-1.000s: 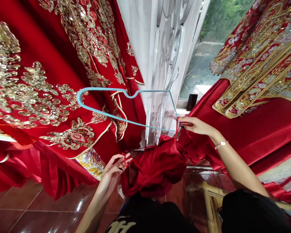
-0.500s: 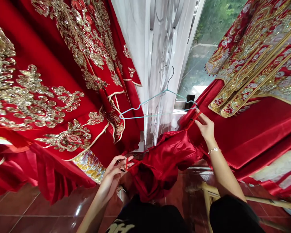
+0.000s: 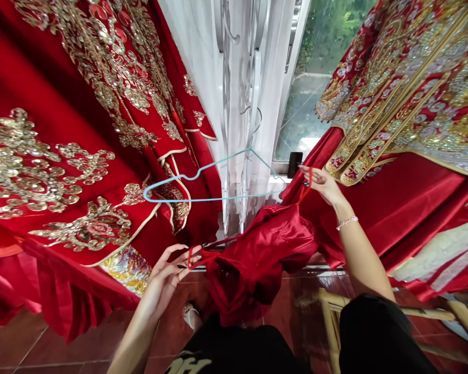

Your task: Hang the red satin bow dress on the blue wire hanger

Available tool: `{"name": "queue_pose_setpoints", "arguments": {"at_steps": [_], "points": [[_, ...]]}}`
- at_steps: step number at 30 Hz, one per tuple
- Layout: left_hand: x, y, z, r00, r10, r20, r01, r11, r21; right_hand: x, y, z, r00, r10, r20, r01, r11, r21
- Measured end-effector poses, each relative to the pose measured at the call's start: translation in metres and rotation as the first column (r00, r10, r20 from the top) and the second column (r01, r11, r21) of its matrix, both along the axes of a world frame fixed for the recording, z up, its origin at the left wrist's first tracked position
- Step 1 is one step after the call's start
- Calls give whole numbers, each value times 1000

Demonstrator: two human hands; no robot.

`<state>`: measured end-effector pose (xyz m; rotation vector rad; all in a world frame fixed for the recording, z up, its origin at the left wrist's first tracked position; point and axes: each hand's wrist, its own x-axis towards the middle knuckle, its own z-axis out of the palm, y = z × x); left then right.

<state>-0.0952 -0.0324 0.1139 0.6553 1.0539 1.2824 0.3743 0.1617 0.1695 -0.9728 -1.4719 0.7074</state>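
The left hand (image 3: 166,275) had its loosely bent fingers through a thin red fabric strap (image 3: 189,258), while the right hand (image 3: 323,184) held a second red strap (image 3: 304,194) on curled fingers. Between them the shiny red satin garment (image 3: 276,239) hung bunched above the dark red floor tiles (image 3: 74,343). Beyond it was a light blue, thin-barred clothes hanger (image 3: 198,199) with a metal hook, one end near the right hand; whether they touched could not be told.
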Motion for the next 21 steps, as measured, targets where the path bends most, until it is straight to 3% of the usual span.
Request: {"name": "queue_pose_setpoints", "arguments": {"at_steps": [3,5,13,21], "points": [[-4,4,0,1000,-12,-10,12,1000,-2,-17,7,-1,980,173,96,-158,976,-148],[-7,3,-1,1000,-17,-11,17,1000,9,-27,12,-5,972,212,102,-191,964,-187],[-15,-17,-7,998,68,-14,-68,998,-16,-30,26,-15,987,160,35,-150,970,-189],[-6,-18,-12,999,38,-8,-38,999,-36,-41,-4,10,952,241,191,-210,963,-168]]}}
